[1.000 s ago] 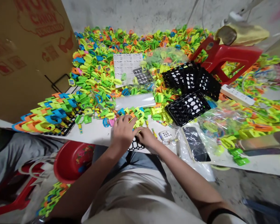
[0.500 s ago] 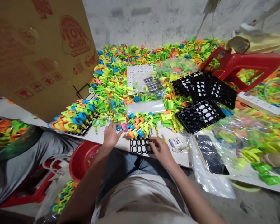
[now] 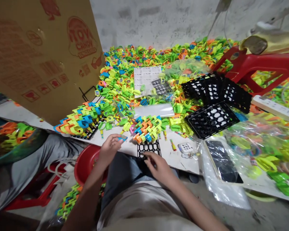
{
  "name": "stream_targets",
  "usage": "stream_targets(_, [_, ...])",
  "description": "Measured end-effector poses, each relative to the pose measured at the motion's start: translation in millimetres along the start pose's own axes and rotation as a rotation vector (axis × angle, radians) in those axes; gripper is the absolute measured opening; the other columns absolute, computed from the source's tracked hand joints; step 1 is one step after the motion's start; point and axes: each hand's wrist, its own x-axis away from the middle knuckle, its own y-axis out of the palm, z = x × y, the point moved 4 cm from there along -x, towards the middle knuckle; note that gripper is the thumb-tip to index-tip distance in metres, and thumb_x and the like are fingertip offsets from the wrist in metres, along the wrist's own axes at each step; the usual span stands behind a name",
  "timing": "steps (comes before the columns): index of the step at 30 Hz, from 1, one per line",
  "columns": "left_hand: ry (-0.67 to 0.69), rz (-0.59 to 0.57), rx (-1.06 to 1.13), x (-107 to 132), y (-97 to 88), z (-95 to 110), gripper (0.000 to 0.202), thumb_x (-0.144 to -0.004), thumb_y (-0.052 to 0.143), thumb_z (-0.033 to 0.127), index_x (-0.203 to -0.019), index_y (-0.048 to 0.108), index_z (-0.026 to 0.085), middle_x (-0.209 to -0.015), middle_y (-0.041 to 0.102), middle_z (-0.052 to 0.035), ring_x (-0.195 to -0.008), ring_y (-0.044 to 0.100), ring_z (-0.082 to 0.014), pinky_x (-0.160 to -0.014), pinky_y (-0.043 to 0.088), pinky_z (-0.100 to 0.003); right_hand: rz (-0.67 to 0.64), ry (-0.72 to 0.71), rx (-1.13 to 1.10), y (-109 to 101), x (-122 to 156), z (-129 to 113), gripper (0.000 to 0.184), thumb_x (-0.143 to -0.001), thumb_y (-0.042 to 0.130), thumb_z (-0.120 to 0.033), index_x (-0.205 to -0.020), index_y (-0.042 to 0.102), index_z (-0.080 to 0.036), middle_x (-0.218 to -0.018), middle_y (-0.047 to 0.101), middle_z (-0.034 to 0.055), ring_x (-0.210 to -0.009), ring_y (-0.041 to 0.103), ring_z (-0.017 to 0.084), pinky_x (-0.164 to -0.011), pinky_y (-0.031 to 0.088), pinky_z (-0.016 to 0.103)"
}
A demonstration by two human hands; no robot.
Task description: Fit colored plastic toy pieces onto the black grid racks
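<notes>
My left hand (image 3: 110, 147) holds a blue plastic toy watch (image 3: 122, 138) at its fingertips, just above the white table edge. My right hand (image 3: 156, 164) is closed at the near edge of a black grid tray (image 3: 148, 148), thumb and fingers together; what they pinch is too small and dark to make out. Toy watches in orange, yellow, green and blue (image 3: 147, 129) stand in packed rows on the tray's far part; the near part shows bare holes. A pink toy watch (image 3: 132, 129) lies beside those rows. Small yellow-and-red tubes (image 3: 172, 145) lie to the right.
Another filled rack (image 3: 83, 120) stands at left before a large carton (image 3: 45, 61). Loose toy watches (image 3: 125, 73) heap along the wall. Black trays (image 3: 212, 120), a phone (image 3: 223, 160), plastic bags and a red stool (image 3: 267, 69) are at right. A red basin (image 3: 84, 163) sits below left.
My left hand has drawn back from the heap with the blue toy watch. My right hand has moved from the tray's right side to its near edge. The view has shifted slightly.
</notes>
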Motion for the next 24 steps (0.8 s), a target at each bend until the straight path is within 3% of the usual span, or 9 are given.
stream_targets(2, [-0.104,-0.059,0.208,18.0,-5.3,12.4,0.037,-0.075,0.060,0.046,-0.098,0.053,0.018,-0.076,0.061,-0.0014,-0.068,0.058,-0.0132,-0.060,0.047,-0.023,0.002,0.038,-0.004,8.2,-4.9,-10.3,0.043,-0.087,0.050,-0.024,-0.129,0.045,-0.017,-0.083,0.060,0.0039,-0.074,0.056,0.014,-0.068,0.043,0.024])
stream_targets(4, [-0.181,-0.119,0.307,36.4,-2.8,21.2,0.037,-0.073,0.064,0.048,-0.093,0.055,0.019,-0.075,0.061,-0.0012,-0.070,0.059,-0.0141,-0.057,0.048,-0.022,-0.017,0.072,0.016,15.8,-10.6,-21.0,0.051,-0.083,0.056,-0.026,-0.132,0.043,-0.019,-0.087,0.061,0.0034,-0.074,0.056,0.013,-0.066,0.042,0.022])
stream_targets(8, [-0.197,-0.185,0.353,65.7,19.0,26.2,0.033,-0.073,0.065,0.048,-0.088,0.057,0.019,-0.079,0.062,-0.0022,-0.067,0.059,-0.0137,-0.056,0.049,-0.023,-0.095,0.134,0.183,16.8,-13.8,-25.5,0.016,-0.076,0.060,-0.025,-0.090,0.064,-0.019,-0.078,0.063,0.0035,-0.069,0.057,0.014,-0.059,0.037,0.021])
stream_targets(11, [-0.020,-0.194,0.205,70.6,32.2,34.6,0.032,-0.081,0.059,0.040,-0.107,0.055,0.023,-0.098,0.063,-0.0048,-0.084,0.061,-0.0159,-0.076,0.051,-0.029,0.006,0.182,0.244,-7.3,-9.8,-4.5,0.011,-0.077,0.053,-0.021,-0.079,0.062,-0.016,-0.075,0.063,0.0061,-0.067,0.057,0.015,-0.060,0.038,0.023])
stream_targets(13, [0.166,-0.151,0.040,63.7,34.9,47.7,0.032,-0.085,0.055,0.034,-0.115,0.052,0.025,-0.108,0.060,-0.0049,-0.097,0.058,-0.0165,-0.088,0.046,-0.031,0.150,0.239,0.156,-29.9,-9.6,19.0,0.016,-0.079,0.049,-0.023,-0.083,0.063,-0.015,-0.070,0.062,0.0054,-0.062,0.056,0.015,-0.059,0.039,0.023])
stream_targets(17, [0.508,-0.134,-0.295,34.8,50.6,81.4,0.023,-0.089,0.047,0.030,-0.108,0.059,0.026,-0.115,0.059,-0.0040,-0.110,0.052,-0.0180,-0.099,0.039,-0.035,0.368,0.302,-0.161,-55.4,-20.4,62.3,0.027,-0.079,0.054,-0.037,-0.089,0.062,-0.013,-0.079,0.066,0.0067,-0.068,0.060,0.015,-0.063,0.046,0.024])
stream_targets(21, [0.646,-0.113,-0.605,1.0,84.1,96.6,0.027,-0.089,0.047,0.033,-0.112,0.061,0.028,-0.124,0.057,-0.0027,-0.119,0.046,-0.0220,-0.106,0.028,-0.044,0.416,0.311,-0.257,-51.5,-30.1,78.0,0.029,-0.073,0.063,-0.040,-0.085,0.065,-0.014,-0.086,0.068,0.0070,-0.081,0.062,0.019,-0.076,0.048,0.030])
stream_targets(24, [0.709,-0.211,-0.747,-13.1,106.7,91.4,0.033,-0.089,0.047,0.035,-0.120,0.057,0.030,-0.134,0.050,-0.0018,-0.129,0.037,-0.0259,-0.111,0.016,-0.052,0.382,0.275,-0.153,-49.1,-31.9,75.1,0.024,-0.076,0.060,-0.036,-0.084,0.066,-0.014,-0.086,0.069,0.0071,-0.082,0.062,0.018,-0.079,0.047,0.030])
